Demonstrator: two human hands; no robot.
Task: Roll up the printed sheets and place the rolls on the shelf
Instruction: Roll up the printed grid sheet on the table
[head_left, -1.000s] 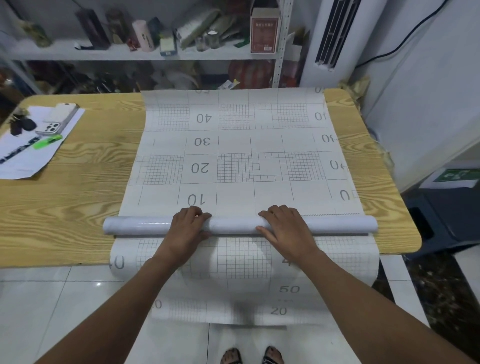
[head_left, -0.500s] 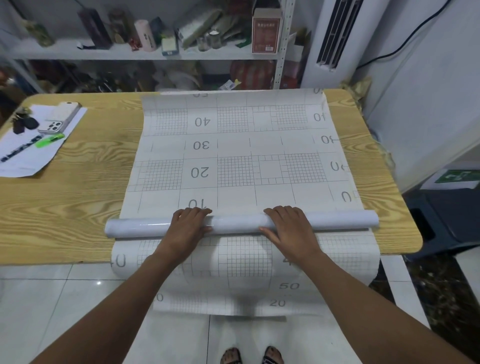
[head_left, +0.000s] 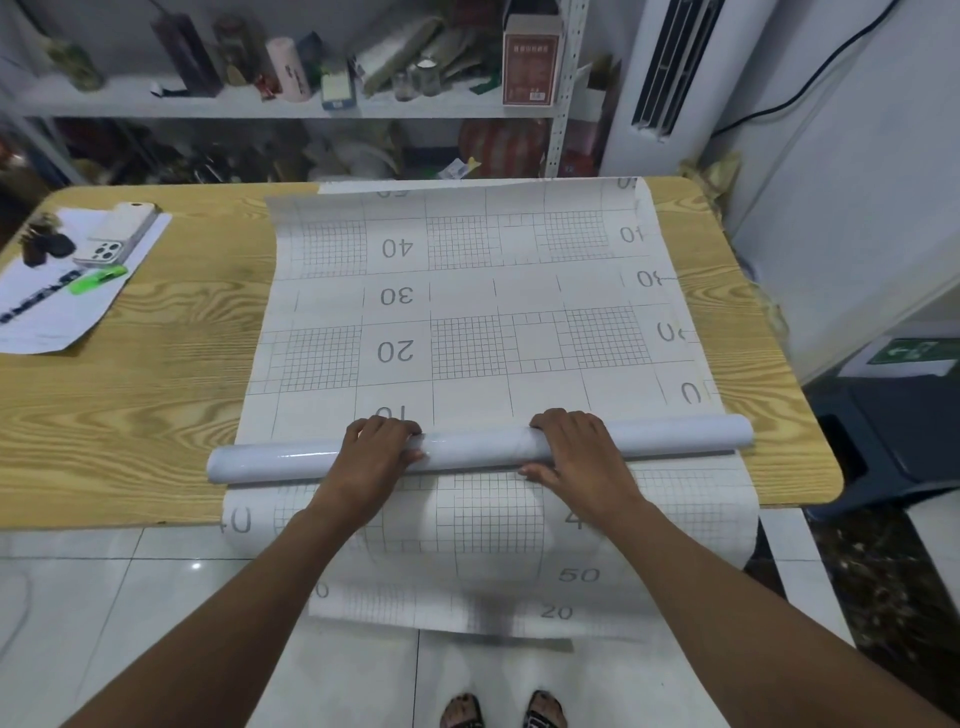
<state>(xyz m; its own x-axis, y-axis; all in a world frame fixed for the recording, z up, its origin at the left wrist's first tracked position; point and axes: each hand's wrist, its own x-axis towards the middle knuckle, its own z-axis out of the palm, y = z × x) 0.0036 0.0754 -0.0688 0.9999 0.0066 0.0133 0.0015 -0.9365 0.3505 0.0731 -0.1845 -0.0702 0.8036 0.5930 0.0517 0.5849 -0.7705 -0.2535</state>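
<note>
The roll (head_left: 478, 449) lies crosswise on the table (head_left: 130, 415) near its near edge, on top of the sheet (head_left: 467, 312), with both ends reaching a little past the sheet's sides. Both hands sit on its middle part, apart from each other. The left hand (head_left: 374, 457) covers the roll left of centre, its fingers curled over the far side and its thumb on the near face. The right hand (head_left: 576, 452) clasps the roll right of centre in the same way, with its thumb low on the near side. A bare stretch of roll shows between them. Beyond the hands the sheet lies flat, grid and numbers up, as far as the table's far edge, where its right corner curls up. On the near side it hangs over the table edge towards the tiled floor, above the person's feet (head_left: 501, 712). At the table's left end, well apart from the sheet, a paper (head_left: 47, 322) carries a phone (head_left: 117, 234), keys (head_left: 44, 247) and a green marker (head_left: 98, 279). The shelf (head_left: 260, 106) stands behind the table, crowded with bottles, bags and a red box (head_left: 531, 62). A white air conditioner (head_left: 660, 78) stands to its right.
</note>
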